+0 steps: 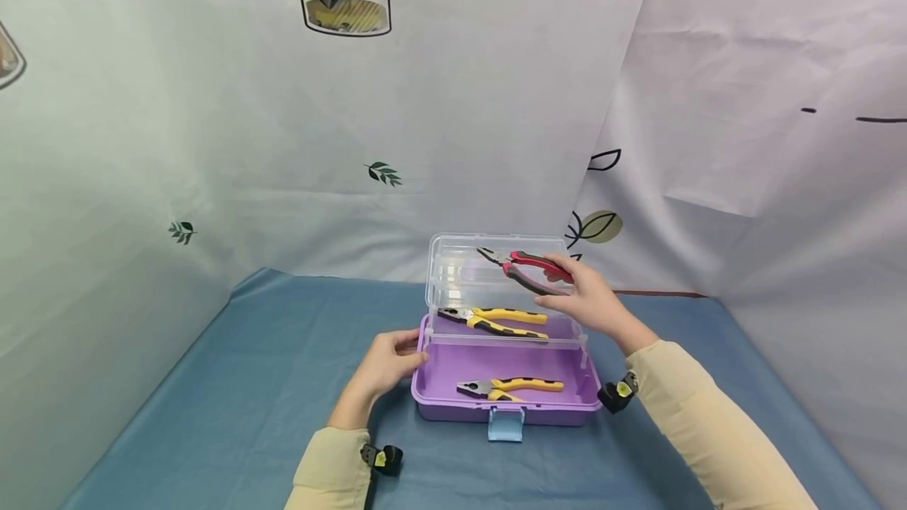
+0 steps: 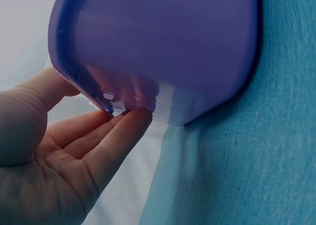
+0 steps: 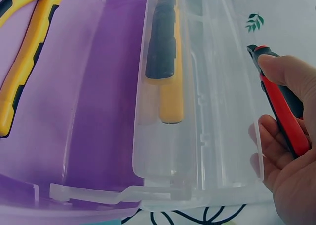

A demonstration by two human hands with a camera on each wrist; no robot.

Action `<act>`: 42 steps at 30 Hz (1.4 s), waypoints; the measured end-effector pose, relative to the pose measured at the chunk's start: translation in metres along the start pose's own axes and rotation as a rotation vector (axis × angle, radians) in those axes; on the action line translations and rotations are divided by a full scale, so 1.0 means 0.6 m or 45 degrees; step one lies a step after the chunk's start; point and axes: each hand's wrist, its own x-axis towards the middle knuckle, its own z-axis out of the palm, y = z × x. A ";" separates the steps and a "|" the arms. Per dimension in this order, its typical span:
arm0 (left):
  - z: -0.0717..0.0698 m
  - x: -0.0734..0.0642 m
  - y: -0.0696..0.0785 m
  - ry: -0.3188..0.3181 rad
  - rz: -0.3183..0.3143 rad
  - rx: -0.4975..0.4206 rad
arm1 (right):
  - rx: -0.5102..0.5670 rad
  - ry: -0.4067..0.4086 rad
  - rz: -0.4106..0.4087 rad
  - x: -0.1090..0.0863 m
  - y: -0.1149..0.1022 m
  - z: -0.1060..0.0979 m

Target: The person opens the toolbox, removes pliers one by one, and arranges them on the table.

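A purple toolbox [image 1: 453, 364] stands with its clear lid [image 1: 448, 278] raised at the back. My left hand [image 1: 383, 364] holds the box's left edge, thumb and fingers on either side of the rim in the left wrist view. Above the box, my right hand [image 1: 588, 301] grips red-and-black pliers [image 1: 520, 260] by the handles, with the jaws pointing left. One yellow-and-black pair of pliers [image 1: 510, 314] lies in the clear raised tray [image 3: 158, 156]. Another yellow-and-black pair [image 1: 527, 385] lies in the purple bottom, its lower handle partly hidden by the front wall.
A light blue latch [image 1: 505, 425] hangs down at the box's front. Blue cloth [image 1: 283, 368] covers the table under it. Pale printed sheets [image 1: 482, 101] hang behind and at both sides.
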 end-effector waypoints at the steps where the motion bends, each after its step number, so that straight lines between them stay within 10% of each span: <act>1: 0.000 0.000 0.000 0.003 0.000 -0.001 | 0.002 0.004 0.002 -0.001 0.001 -0.001; 42: 0.001 0.002 -0.004 0.000 -0.012 0.000 | -0.061 0.313 0.038 -0.083 0.026 -0.003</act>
